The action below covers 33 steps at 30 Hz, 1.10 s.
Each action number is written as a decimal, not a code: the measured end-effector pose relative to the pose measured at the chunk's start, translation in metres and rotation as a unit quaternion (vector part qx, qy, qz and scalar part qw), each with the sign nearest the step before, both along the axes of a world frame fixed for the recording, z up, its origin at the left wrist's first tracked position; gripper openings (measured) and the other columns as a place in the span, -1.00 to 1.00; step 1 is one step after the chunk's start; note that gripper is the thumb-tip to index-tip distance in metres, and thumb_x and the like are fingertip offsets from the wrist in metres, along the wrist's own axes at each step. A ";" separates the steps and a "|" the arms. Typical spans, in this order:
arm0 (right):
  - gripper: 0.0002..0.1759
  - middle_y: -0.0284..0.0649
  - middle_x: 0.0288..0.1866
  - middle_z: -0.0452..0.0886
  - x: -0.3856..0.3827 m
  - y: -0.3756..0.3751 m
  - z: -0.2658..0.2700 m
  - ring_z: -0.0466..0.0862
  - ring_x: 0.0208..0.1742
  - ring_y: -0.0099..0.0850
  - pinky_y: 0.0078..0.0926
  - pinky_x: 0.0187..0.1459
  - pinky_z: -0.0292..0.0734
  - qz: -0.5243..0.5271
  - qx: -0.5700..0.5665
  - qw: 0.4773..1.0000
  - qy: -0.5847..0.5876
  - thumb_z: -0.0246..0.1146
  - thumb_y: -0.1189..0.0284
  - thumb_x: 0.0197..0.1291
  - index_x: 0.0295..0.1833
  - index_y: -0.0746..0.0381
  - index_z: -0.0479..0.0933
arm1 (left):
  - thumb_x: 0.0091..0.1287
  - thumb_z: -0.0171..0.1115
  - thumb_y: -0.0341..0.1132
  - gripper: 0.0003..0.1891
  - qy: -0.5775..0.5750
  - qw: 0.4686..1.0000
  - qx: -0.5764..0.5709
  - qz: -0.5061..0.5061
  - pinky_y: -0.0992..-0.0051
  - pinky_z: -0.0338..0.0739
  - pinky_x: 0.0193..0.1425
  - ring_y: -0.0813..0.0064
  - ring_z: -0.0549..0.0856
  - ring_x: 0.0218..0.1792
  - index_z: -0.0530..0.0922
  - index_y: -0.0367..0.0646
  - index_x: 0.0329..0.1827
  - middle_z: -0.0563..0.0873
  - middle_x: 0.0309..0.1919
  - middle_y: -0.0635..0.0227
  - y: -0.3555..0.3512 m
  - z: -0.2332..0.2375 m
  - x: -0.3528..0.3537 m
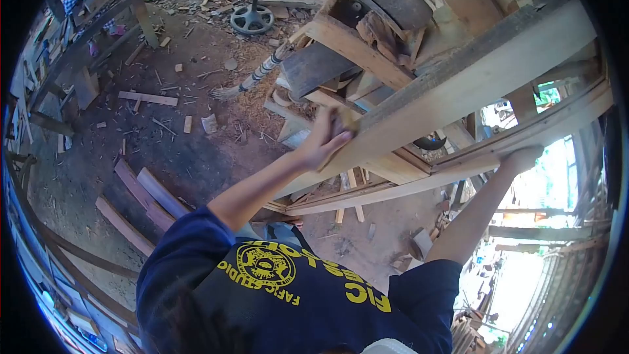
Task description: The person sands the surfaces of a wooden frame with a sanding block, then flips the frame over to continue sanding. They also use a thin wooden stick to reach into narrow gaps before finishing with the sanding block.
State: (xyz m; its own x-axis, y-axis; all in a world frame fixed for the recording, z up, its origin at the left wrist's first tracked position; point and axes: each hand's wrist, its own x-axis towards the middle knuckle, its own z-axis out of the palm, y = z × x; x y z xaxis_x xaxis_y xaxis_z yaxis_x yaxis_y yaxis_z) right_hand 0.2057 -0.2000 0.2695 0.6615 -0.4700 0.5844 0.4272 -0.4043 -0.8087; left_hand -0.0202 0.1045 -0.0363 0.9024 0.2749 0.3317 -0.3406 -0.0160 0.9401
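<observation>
A long wooden frame (419, 101) with a wide pale board and a narrower grooved rail (393, 195) stretches diagonally in front of me. My left hand (323, 141) is at the wide board's side, closed around a small tan-brown piece (346, 121) pressed near its upper edge. Motion blur keeps me from telling whether that piece is a block or folded sandpaper. Further right, my right hand (522, 159) grips the narrower rail of the frame, its fingertips partly hidden.
Behind the frame stands a wooden box-like structure (360, 49) with offcuts around it. A brush with a wrapped handle (262, 72) and a grey wheel-shaped base with a pole (252, 19) are further back. Curved boards (141, 193) lie left on the debris-strewn floor.
</observation>
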 end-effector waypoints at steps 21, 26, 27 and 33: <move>-0.23 0.12 0.15 0.62 0.004 -0.003 -0.001 0.67 0.11 -0.08 -0.19 0.14 0.62 0.004 0.023 1.000 -0.004 -0.20 -0.01 0.48 0.21 0.55 0.48 | 0.36 0.19 0.04 -0.16 -0.083 0.996 0.007 -0.020 0.29 0.07 0.49 0.21 0.28 0.40 0.04 -0.35 0.48 0.33 0.31 0.00 -0.005 -0.045 -0.019; -0.21 0.16 0.16 0.61 -0.001 -0.001 0.000 0.66 0.11 -0.05 -0.18 0.13 0.62 0.020 0.034 0.999 -0.004 -0.21 -0.02 0.46 0.22 0.57 0.47 | 0.34 0.20 0.11 -0.12 0.004 0.999 -0.027 -0.029 0.30 0.08 0.49 0.24 0.26 0.42 0.06 -0.34 0.48 0.32 0.33 0.00 0.004 -0.015 -0.012; -0.21 0.16 0.16 0.61 -0.005 0.003 0.002 0.66 0.11 -0.05 -0.18 0.13 0.62 0.020 0.035 0.999 -0.007 -0.21 -0.02 0.46 0.22 0.57 0.47 | 0.34 0.21 0.11 -0.12 -0.002 0.999 -0.031 -0.040 0.31 0.07 0.50 0.24 0.25 0.43 0.06 -0.34 0.48 0.31 0.35 0.00 0.009 0.007 -0.002; -0.25 0.12 0.27 0.51 -0.011 0.005 0.002 0.58 0.21 -0.03 -0.14 0.25 0.55 0.027 0.028 0.999 0.027 -0.22 0.04 0.44 0.34 0.53 0.34 | 0.27 0.35 0.13 -0.08 -0.211 0.976 -0.034 -0.049 0.31 0.38 0.34 0.17 0.50 0.25 0.18 -0.56 0.34 0.47 0.18 -0.16 0.031 0.196 0.092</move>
